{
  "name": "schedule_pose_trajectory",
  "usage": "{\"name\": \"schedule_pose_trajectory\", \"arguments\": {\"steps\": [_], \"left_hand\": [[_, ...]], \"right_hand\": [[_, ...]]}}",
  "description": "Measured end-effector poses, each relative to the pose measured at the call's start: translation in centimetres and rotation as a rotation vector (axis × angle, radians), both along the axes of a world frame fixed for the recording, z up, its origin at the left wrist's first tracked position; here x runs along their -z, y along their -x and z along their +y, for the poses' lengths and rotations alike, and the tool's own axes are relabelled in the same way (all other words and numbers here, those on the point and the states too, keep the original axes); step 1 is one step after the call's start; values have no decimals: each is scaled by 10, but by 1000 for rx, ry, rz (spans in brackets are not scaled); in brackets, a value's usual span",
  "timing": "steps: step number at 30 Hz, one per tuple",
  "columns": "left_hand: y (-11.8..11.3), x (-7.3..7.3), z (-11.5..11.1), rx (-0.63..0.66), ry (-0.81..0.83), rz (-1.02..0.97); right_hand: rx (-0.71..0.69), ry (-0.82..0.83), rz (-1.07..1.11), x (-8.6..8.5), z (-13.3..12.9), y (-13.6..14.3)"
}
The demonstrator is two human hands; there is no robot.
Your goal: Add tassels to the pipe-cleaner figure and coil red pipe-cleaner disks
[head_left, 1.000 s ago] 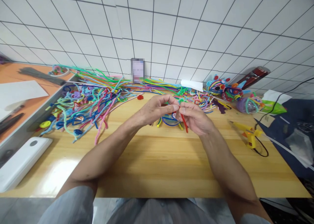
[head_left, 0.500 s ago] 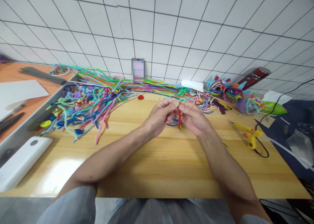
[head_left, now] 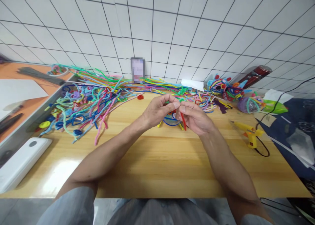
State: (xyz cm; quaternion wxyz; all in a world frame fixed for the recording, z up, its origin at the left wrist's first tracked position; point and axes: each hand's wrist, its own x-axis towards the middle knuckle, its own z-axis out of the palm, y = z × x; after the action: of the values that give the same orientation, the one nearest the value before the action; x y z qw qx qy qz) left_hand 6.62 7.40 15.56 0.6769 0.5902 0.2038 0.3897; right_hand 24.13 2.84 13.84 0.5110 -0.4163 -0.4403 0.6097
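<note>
A red pipe cleaner (head_left: 183, 121) is pinched between the fingers of my right hand (head_left: 198, 118), its free end hanging down toward the table. My left hand (head_left: 161, 110) meets the right at the fingertips, thumb and forefinger closed on the same red pipe cleaner; the part between the hands is mostly hidden. Behind and below both hands lies a round piece with a blue rim (head_left: 172, 122) and some yellow ends, partly covered by the fingers. A small red coil (head_left: 140, 97) lies on the table to the left.
A heap of colourful pipe cleaners (head_left: 86, 103) fills the left, with longer ones along the wall. A phone (head_left: 137, 70) leans there. On the right are finished fish-like crafts (head_left: 218, 84), a yellow glue gun (head_left: 251, 134) and its cord. A white device (head_left: 24, 164) sits front left.
The free end of the red pipe cleaner has swung from upright to a slant, lower end to the right. The hands shifted slightly, uncovering more of the blue-rimmed piece.
</note>
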Motion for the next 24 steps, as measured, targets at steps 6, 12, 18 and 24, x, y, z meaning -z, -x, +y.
{"name": "schedule_pose_trajectory", "arguments": {"steps": [6, 12, 18, 24], "left_hand": [[-16, 22, -14, -101, 251, -165], [-15, 24, -5, -36, 329, -151], [5, 2, 11, 97, 55, 55], [3, 2, 6, 76, -34, -8]], "right_hand": [[46, -26, 40, 10, 4, 8], [24, 8, 31, 13, 8, 0], [-7, 6, -7, 6, 4, -4], [-2, 16, 4, 3, 2, -1]]}}
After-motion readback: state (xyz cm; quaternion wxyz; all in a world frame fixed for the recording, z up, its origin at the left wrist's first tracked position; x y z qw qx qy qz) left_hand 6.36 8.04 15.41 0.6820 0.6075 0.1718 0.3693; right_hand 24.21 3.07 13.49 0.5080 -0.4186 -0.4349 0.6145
